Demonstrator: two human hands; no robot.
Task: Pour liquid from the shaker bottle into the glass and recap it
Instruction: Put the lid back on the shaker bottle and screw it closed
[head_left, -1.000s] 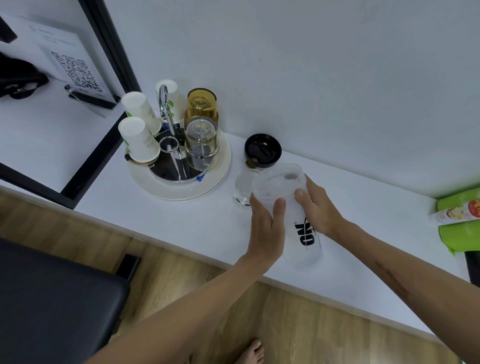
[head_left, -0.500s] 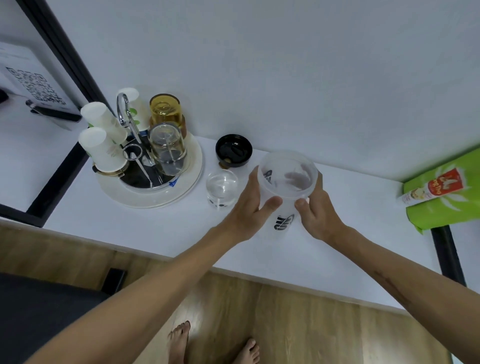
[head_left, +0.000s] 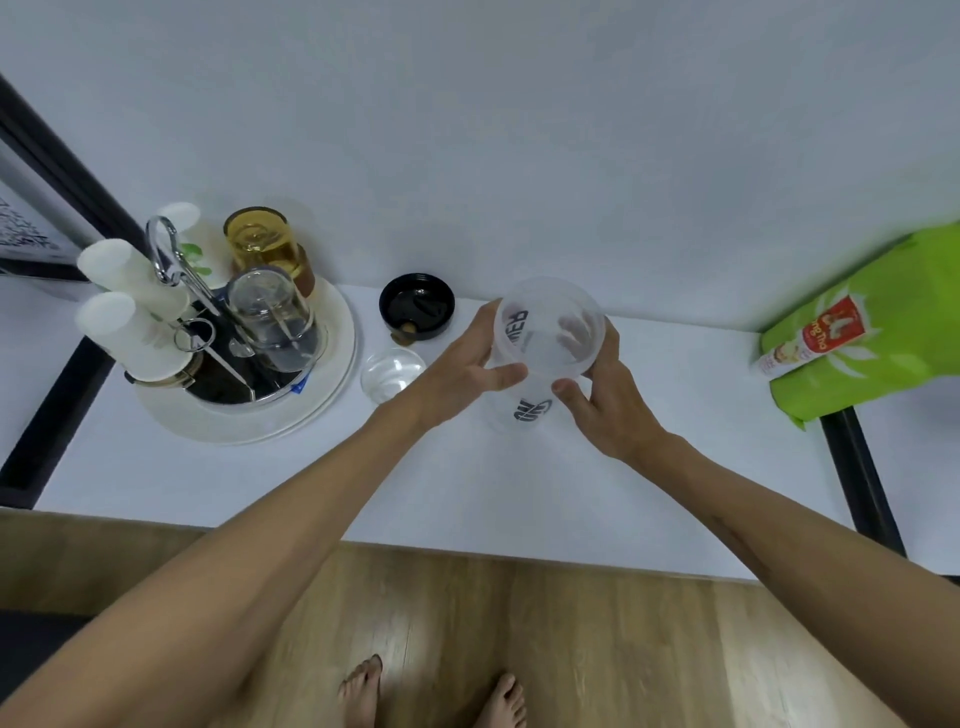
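Head view, desk (head_left: 467, 493) back edge: cup tray (head_left: 332, 364), black cap (head_left: 416, 306), glass (head_left: 392, 374) by my left hand (head_left: 462, 364), both hands, right hand (head_left: 608, 400) too, clamped on shaker bottle (head_left: 524, 410), liquid level unclear, green bag (head_left: 872, 332) blurred.

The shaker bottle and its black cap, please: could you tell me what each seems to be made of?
The shaker bottle looks like frosted, translucent plastic: fingers show hazily through its wall, and dark lettering is printed on it. The black cap lying on the counter looks like glossy moulded plastic, with soft highlights; its exact material can't be confirmed.
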